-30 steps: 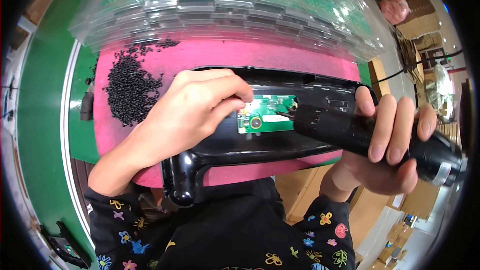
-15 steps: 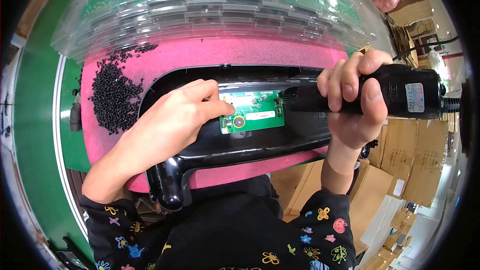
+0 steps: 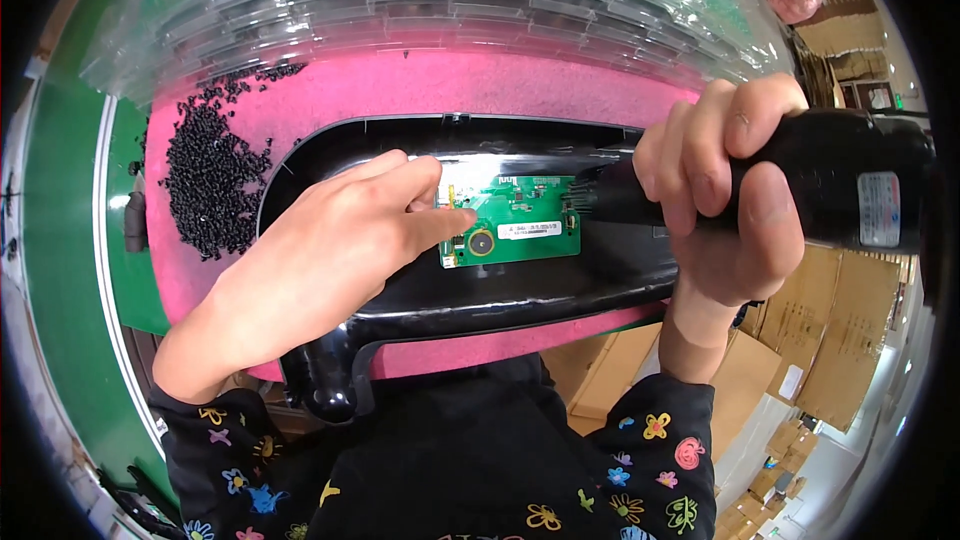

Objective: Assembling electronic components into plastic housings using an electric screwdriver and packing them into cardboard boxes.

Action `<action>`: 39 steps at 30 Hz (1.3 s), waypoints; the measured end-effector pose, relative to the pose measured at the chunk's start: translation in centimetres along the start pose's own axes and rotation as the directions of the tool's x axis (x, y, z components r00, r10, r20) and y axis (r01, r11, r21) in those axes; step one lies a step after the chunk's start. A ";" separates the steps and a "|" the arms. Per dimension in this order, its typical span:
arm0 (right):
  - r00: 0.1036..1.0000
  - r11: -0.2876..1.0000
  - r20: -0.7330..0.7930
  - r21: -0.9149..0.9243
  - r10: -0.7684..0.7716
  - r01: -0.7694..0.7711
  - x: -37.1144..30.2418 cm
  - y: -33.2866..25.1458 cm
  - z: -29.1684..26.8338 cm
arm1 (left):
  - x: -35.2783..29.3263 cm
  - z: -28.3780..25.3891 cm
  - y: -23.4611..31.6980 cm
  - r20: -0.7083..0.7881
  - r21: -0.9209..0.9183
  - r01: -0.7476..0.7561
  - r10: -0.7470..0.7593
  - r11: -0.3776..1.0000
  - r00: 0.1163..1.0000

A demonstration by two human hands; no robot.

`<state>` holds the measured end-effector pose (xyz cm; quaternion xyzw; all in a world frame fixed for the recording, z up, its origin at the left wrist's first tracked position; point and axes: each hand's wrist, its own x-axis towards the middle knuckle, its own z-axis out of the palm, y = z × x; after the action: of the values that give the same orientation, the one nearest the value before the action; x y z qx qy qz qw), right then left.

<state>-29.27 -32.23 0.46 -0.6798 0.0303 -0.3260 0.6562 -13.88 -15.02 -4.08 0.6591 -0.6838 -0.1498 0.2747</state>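
Observation:
A green circuit board (image 3: 535, 247) with a small round part and a white label lies inside a long black plastic housing (image 3: 500, 302), which has a handle-like stub at its near left. My left hand (image 3: 345, 240) reaches over the housing's left part. Its thumb and bent forefinger close at the board's left edge, thumb tip on the board; the other fingers are hidden. In my right hand (image 3: 720, 180) is a thick black power tool that looks like an electric screwdriver (image 3: 830, 175), fingers wrapped round it. Its ribbed front end hangs over the board's right edge; the bit is not visible.
A heap of small black parts (image 3: 210, 185) lies on the pink mat (image 3: 400, 90) to the left. Stacked clear plastic trays (image 3: 430, 0) with green boards rise along the far side. Cardboard boxes (image 3: 830, 330) stand at the right, below the table.
The screwdriver and my right hand look larger and nearer, with the tool's rear end shifted right. My left hand stays at the board's left edge, its forefinger and thumb slightly moved.

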 end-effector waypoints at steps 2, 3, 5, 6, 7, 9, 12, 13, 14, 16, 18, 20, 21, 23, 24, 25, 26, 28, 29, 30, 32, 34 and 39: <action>1.000 1.000 0.010 0.002 0.003 -0.003 0.0 -0.1 0.3 | 0.0 0.0 0.0 0.007 0.013 -0.014 0.013 1.000 1.000; 1.000 1.000 -0.004 -0.026 0.007 -0.007 0.0 -0.1 0.5 | 0.0 0.0 0.0 0.007 0.012 -0.011 0.011 1.000 1.000; 0.999 0.997 -0.037 -0.079 -0.010 0.007 0.1 0.2 0.4 | 0.1 -0.1 0.0 0.005 -0.013 -0.002 0.002 1.000 1.000; 0.999 0.997 -0.038 -0.079 -0.011 0.008 0.0 0.3 0.5 | 0.1 -0.1 0.0 0.005 -0.013 -0.003 0.003 1.000 1.000; 0.995 0.996 -0.099 -0.084 0.001 -0.009 0.0 0.3 0.9 | 0.1 -0.2 0.0 0.018 -0.013 0.006 -0.006 1.000 1.000; 0.987 0.996 -0.159 -0.089 0.006 -0.020 -0.1 0.3 1.1 | 0.1 -0.2 -0.1 0.026 -0.009 0.013 -0.012 1.000 1.000; 0.997 0.999 -0.072 -0.030 -0.024 0.022 -0.5 0.3 0.5 | -0.1 0.2 -0.4 -0.024 0.002 -0.038 0.038 0.999 0.999; 0.998 0.999 -0.044 -0.025 -0.038 0.037 -0.6 0.3 0.4 | -0.1 0.2 -0.4 -0.030 -0.015 -0.035 0.034 0.999 0.999; 0.998 0.999 -0.039 -0.023 -0.045 0.044 -0.7 0.2 0.5 | -0.1 0.2 -0.5 -0.036 -0.032 -0.030 0.029 0.999 0.999; 0.996 0.998 -0.050 -0.015 -0.069 0.068 -0.8 0.1 0.8 | -0.2 0.2 -0.6 -0.043 0.012 -0.042 0.042 0.999 0.998; 0.985 0.968 0.079 0.212 -0.156 0.136 -0.6 -0.7 0.6 | -0.1 0.2 -0.4 -0.082 0.069 -0.081 0.087 0.994 0.993; 0.979 0.913 0.048 0.373 -0.200 0.169 -0.8 -2.3 1.4 | 0.3 0.1 -0.7 -0.141 0.042 -0.137 0.142 0.990 0.980; 0.970 0.887 0.022 0.411 -0.243 0.213 -0.9 -2.7 2.1 | 0.6 0.1 -0.6 -0.239 -0.069 -0.175 0.154 0.982 0.959; 0.948 0.836 -0.012 0.466 -0.319 0.288 -0.7 -2.6 3.2 | 0.7 0.1 -0.8 -0.333 -0.230 -0.266 0.181 0.936 0.925; 0.935 0.814 -0.016 0.487 -0.355 0.318 -0.5 -2.5 3.6 | 0.7 0.1 -0.7 -0.336 -0.227 -0.264 0.179 0.937 0.925; 0.925 0.807 -0.020 0.481 -0.379 0.341 -0.3 -2.5 4.0 | 0.6 0.1 -0.4 -0.343 -0.271 -0.268 0.168 0.925 0.924; 0.925 0.807 -0.017 0.483 -0.379 0.339 -0.3 -2.5 4.1 | 0.5 0.0 -0.2 -0.349 -0.314 -0.273 0.156 0.909 0.924; 0.924 0.818 0.017 0.472 -0.383 0.330 -0.1 -2.4 4.3 | 0.4 -0.3 -0.4 -0.334 -0.301 -0.269 0.163 0.915 0.929; 0.920 0.821 0.018 0.459 -0.390 0.339 -0.1 -2.2 4.2 | 0.4 -0.4 -0.3 -0.330 -0.347 -0.245 0.127 0.906 0.935; 0.921 0.822 0.023 0.459 -0.390 0.336 -0.1 -2.1 4.3 | 0.4 -0.4 -0.3 -0.325 -0.392 -0.225 0.094 0.892 0.941; 0.927 0.830 0.044 0.463 -0.373 0.312 -0.1 -2.0 4.4 | 0.4 -0.4 -0.3 -0.313 -0.411 -0.214 0.083 0.886 0.946; 0.924 0.824 0.044 0.470 -0.380 0.317 -0.1 -1.7 4.3 | 0.3 -0.4 -0.4 -0.297 -0.430 -0.200 0.072 0.881 0.952; 0.909 0.814 0.046 0.466 -0.415 0.347 0.0 -1.7 4.1 | 0.3 -0.5 -0.4 -0.254 -0.455 -0.170 0.056 0.874 0.966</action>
<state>-27.91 -28.40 2.32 -0.5245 -0.2305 -0.3985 0.7163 -13.26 -15.29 -3.89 0.5438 -0.6272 -0.2173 0.5135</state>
